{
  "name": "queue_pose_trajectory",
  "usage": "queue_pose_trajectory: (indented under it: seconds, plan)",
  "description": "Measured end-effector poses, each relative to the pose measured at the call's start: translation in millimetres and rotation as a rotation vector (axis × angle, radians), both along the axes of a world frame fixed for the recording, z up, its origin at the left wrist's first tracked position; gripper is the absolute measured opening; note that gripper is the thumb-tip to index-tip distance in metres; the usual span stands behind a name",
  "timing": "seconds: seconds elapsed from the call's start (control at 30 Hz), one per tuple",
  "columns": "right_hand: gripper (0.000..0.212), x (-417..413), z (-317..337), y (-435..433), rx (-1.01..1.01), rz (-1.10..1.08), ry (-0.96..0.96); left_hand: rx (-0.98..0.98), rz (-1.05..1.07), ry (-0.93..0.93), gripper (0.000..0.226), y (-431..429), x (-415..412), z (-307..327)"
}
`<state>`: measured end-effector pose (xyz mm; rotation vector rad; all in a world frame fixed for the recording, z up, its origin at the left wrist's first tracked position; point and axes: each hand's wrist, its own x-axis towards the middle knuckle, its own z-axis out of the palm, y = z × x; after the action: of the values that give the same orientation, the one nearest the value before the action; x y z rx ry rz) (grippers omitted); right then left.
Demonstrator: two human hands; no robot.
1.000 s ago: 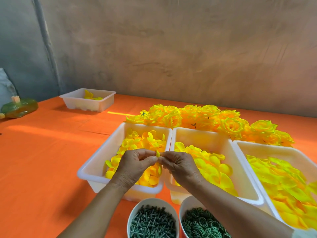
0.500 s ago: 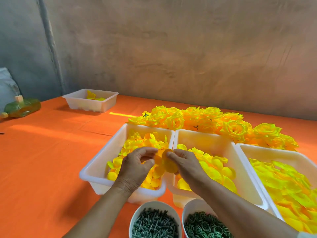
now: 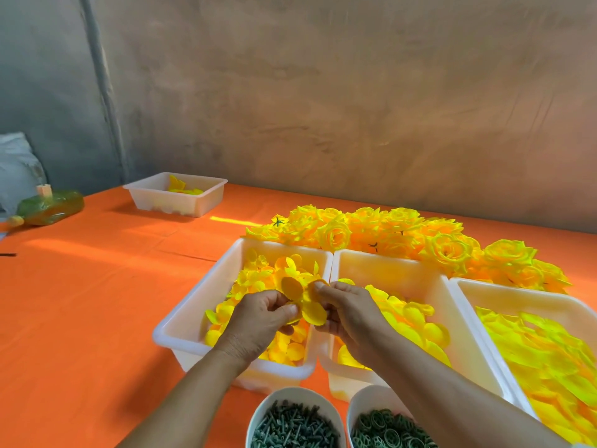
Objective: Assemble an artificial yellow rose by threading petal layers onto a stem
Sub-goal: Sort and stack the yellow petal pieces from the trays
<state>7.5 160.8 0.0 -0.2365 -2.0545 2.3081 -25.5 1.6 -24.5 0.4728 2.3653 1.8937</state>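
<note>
Both hands meet above the seam between two white bins. The left hand [image 3: 258, 313] and right hand [image 3: 350, 313] pinch a yellow petal layer [image 3: 308, 302] between their fingers [image 3: 288, 309], its lobes fanned upward.

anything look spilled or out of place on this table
Nothing looks spilled. The only oddity is the green bottle at the far left of the orange table, which seems to lie on its side, away from the trays.
</note>
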Motion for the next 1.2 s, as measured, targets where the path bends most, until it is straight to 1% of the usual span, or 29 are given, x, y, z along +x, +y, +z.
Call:
queue_pose_trajectory:
  seconds: [0.1, 0.2, 0.3, 0.4, 0.47, 0.53, 0.6, 0.67, 0.7, 0.73, 0.8, 0.83, 0.9, 0.97, 1.0, 1.03, 1.07, 1.13, 1.2]
  plan:
    - [0.015, 1, 2, 1, -0.087, 0.099, -0.03, -0.024, 0.034, 0.0, 0.01, -1, 0, 2]
    - [0.013, 1, 1, 1, -0.065, 0.096, -0.027, -0.071, 0.019, 0.01, 0.013, 0, -1, 1]
    - [0.018, -2, 3, -2, 0.087, 0.011, -0.021, -0.108, 0.001, 0.034, 0.014, 0, -1, 0]
    - [0.021, -7, 3, -3, 0.253, -0.078, -0.023, -0.096, -0.02, 0.045, 0.016, -2, -2, -1]
    - [0.022, -8, 1, -4, 0.322, -0.111, -0.03, -0.068, -0.038, 0.044, 0.016, -3, -2, -1]
    - [0.025, -9, 1, -5, 0.335, -0.125, -0.038, -0.022, -0.043, 0.029, 0.02, -3, -1, 2]
    - [0.025, -11, 2, -7, 0.342, -0.114, -0.025, 0.097, -0.053, -0.057, 0.021, -2, 0, 7]
    - [0.027, -13, 2, -9, 0.486, -0.121, 0.004, 0.211, -0.068, -0.136, 0.017, -2, 0, 9]
    - [0.03, -13, 2, -10, 0.556, -0.121, 0.014, 0.218, -0.045, -0.134, 0.013, -2, -2, 7]
    - [0.031, -11, 3, -10, 0.575, -0.1, 0.013, 0.202, -0.006, -0.113, 0.01, -3, -3, 5]
    - [0.032, -7, 3, -11, 0.513, -0.02, -0.009, 0.123, 0.088, -0.05, 0.014, -4, -6, -2]
    - [0.033, -5, 5, -11, 0.517, 0.01, -0.016, 0.079, 0.122, -0.026, 0.013, -3, -6, -4]
    - [0.028, -3, 8, -12, 0.649, 0.012, 0.035, -0.02, 0.187, 0.021, 0.017, -1, -8, -6]
    - [0.021, -2, 8, -16, 0.868, 0.011, 0.205, -0.123, 0.254, 0.055, 0.024, 2, -10, -7]
    - [0.019, 0, 8, -18, 0.971, 0.047, 0.289, -0.145, 0.281, 0.06, 0.027, 2, -11, -7]
    - [0.017, 2, 8, -20, 1.035, 0.088, 0.35, -0.151, 0.3, 0.063, 0.029, 1, -11, -7]
    - [0.016, 2, 9, -18, 1.042, 0.109, 0.367, -0.164, 0.302, 0.074, 0.03, 1, -11, -7]
    - [0.026, -1, 10, -10, 1.014, 0.06, 0.32, -0.161, 0.244, 0.103, 0.029, 2, -7, -6]
    - [0.035, -6, 11, -5, 1.119, -0.047, 0.218, -0.09, 0.161, 0.11, 0.025, 5, -2, -4]
